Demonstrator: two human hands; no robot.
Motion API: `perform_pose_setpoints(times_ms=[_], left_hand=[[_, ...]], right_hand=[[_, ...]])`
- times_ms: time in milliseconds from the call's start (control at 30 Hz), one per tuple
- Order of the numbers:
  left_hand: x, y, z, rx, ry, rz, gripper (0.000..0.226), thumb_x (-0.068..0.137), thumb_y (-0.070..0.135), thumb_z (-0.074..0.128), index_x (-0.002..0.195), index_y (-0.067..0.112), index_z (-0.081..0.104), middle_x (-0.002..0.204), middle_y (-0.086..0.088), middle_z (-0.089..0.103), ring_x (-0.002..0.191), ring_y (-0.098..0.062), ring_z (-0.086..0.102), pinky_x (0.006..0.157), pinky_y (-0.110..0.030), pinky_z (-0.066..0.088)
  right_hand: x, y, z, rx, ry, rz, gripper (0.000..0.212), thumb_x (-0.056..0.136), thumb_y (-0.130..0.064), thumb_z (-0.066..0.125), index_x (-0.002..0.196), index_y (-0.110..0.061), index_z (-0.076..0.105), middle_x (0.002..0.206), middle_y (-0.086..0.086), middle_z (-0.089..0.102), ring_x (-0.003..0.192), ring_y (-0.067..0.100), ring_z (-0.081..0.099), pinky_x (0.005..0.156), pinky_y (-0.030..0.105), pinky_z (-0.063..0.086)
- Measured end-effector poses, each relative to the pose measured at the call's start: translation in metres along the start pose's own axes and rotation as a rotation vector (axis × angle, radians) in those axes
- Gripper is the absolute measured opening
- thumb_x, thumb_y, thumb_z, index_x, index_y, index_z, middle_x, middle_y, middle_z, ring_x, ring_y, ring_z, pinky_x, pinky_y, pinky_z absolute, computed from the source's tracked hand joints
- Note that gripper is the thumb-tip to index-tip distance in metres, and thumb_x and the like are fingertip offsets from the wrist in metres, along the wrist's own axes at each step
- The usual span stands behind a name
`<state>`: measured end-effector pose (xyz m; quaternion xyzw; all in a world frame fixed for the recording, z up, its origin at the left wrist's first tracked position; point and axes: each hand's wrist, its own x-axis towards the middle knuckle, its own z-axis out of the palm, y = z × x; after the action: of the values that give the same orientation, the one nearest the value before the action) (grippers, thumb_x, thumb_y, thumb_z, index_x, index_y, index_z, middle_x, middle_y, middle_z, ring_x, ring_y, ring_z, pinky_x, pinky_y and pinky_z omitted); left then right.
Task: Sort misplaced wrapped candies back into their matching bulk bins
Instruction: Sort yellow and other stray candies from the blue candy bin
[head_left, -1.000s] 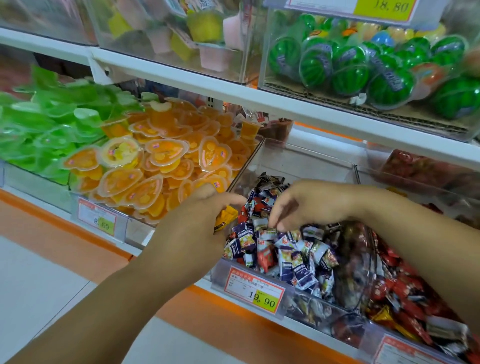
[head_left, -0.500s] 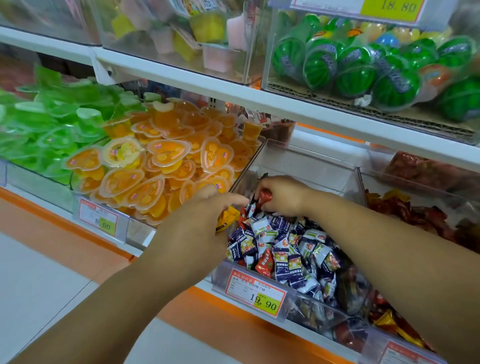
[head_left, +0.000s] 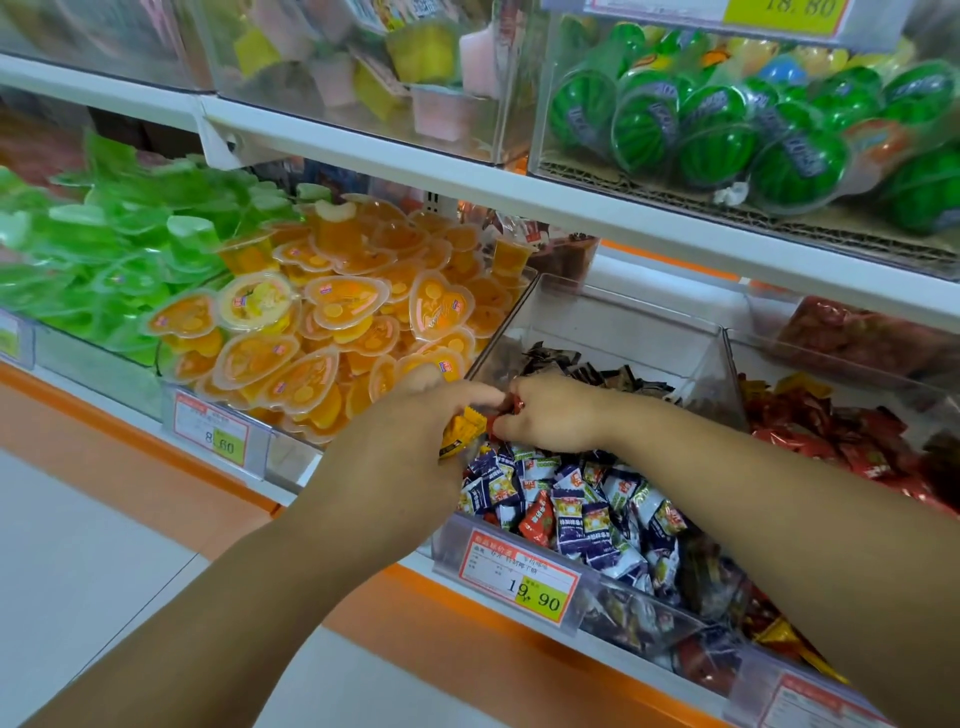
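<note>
Two hands meet over my clear bin (head_left: 613, 332) of blue-wrapped candies (head_left: 587, 509); left hand (head_left: 400, 441) clutches yellow-wrapped candies (head_left: 462, 428), partly hidden; right hand (head_left: 550, 415) pinches a red candy (head_left: 514, 401), mostly covered by fingers.

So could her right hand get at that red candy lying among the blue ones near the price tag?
Probably yes: the red candy lies uncovered on top of the pile, and the right hand is just above it, though its fingers already pinch another red wrapper.

Both hands (head_left: 410, 431) (head_left: 550, 415) pinched, fingertips touching
</note>
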<state>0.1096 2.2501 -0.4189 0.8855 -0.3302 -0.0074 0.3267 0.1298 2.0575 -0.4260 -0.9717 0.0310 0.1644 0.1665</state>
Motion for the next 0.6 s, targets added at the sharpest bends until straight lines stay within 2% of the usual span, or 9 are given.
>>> perform_pose_setpoints(times_ms=[67,133,200,267,367,433,500,533,600], left_hand=[[0.000,0.000,0.000,0.010,0.004,0.001,0.051,0.090,0.012,0.060,0.127,0.046,0.049,0.089,0.017,0.036,0.067,-0.011,0.046,0.055,-0.029,0.038],[0.002,0.000,0.001,0.011,0.005,-0.003,0.052,0.090,0.012,0.060,0.128,0.046,0.048,0.088,0.018,0.035,0.067,-0.010,0.045,0.053,-0.025,0.035],[0.002,0.001,0.000,0.015,0.006,-0.003,0.052,0.090,0.013,0.060,0.127,0.047,0.048,0.088,0.018,0.035,0.065,-0.010,0.045,0.052,-0.024,0.034],[0.001,0.002,-0.001,0.007,0.000,0.001,0.048,0.091,0.015,0.059,0.125,0.048,0.049,0.088,0.015,0.036,0.063,-0.012,0.044,0.053,-0.026,0.035],[0.000,0.002,-0.001,0.012,-0.002,0.000,0.049,0.091,0.015,0.058,0.127,0.047,0.048,0.087,0.014,0.035,0.064,-0.012,0.044,0.056,-0.030,0.038],[0.001,0.001,0.000,0.020,0.010,0.003,0.051,0.091,0.015,0.059,0.129,0.047,0.047,0.086,0.016,0.035,0.066,-0.011,0.044,0.056,-0.028,0.038],[0.001,0.001,0.001,0.016,0.011,0.007,0.050,0.091,0.016,0.060,0.129,0.046,0.047,0.086,0.016,0.034,0.067,-0.011,0.045,0.057,-0.029,0.039],[0.001,0.001,0.001,0.014,0.012,0.007,0.049,0.091,0.016,0.060,0.127,0.047,0.048,0.086,0.016,0.035,0.067,-0.011,0.046,0.056,-0.029,0.038],[0.001,0.000,0.001,0.013,0.016,0.002,0.050,0.090,0.014,0.060,0.125,0.048,0.049,0.087,0.017,0.036,0.068,-0.009,0.045,0.053,-0.026,0.036]], right_hand=[[0.001,0.001,0.005,0.002,0.021,-0.023,0.024,0.090,-0.040,0.062,0.095,-0.017,0.055,0.082,-0.001,0.055,0.073,0.014,0.052,0.062,0.027,0.039],[0.005,0.004,0.010,-0.038,0.080,-0.035,0.033,0.087,-0.040,0.067,0.107,-0.015,0.058,0.090,-0.002,0.057,0.084,0.017,0.055,0.069,0.028,0.040],[0.007,0.007,0.011,0.002,0.103,-0.054,0.025,0.086,-0.036,0.069,0.097,-0.015,0.060,0.083,-0.004,0.056,0.082,0.016,0.055,0.065,0.028,0.040],[0.004,0.008,0.005,0.086,0.096,-0.080,0.019,0.087,-0.033,0.069,0.088,-0.016,0.059,0.076,-0.007,0.053,0.071,0.011,0.051,0.060,0.023,0.038],[-0.004,0.013,-0.006,0.198,0.144,-0.078,0.016,0.089,-0.032,0.066,0.086,-0.018,0.060,0.074,-0.007,0.057,0.062,0.007,0.050,0.057,0.021,0.039],[-0.008,0.016,-0.010,0.272,0.173,-0.058,0.015,0.088,-0.030,0.067,0.088,-0.016,0.061,0.075,-0.005,0.061,0.060,0.008,0.053,0.056,0.023,0.044],[-0.009,0.016,-0.008,0.283,0.145,-0.045,0.018,0.086,-0.028,0.070,0.096,-0.014,0.064,0.079,-0.005,0.063,0.061,0.007,0.057,0.053,0.019,0.045],[-0.008,0.014,-0.004,0.247,0.119,-0.038,0.022,0.085,-0.029,0.071,0.101,-0.015,0.064,0.081,-0.006,0.063,0.063,0.006,0.058,0.053,0.016,0.044],[-0.003,0.008,0.004,0.097,0.093,-0.032,0.029,0.084,-0.033,0.072,0.106,-0.015,0.066,0.084,-0.005,0.061,0.070,0.007,0.056,0.058,0.019,0.040]])
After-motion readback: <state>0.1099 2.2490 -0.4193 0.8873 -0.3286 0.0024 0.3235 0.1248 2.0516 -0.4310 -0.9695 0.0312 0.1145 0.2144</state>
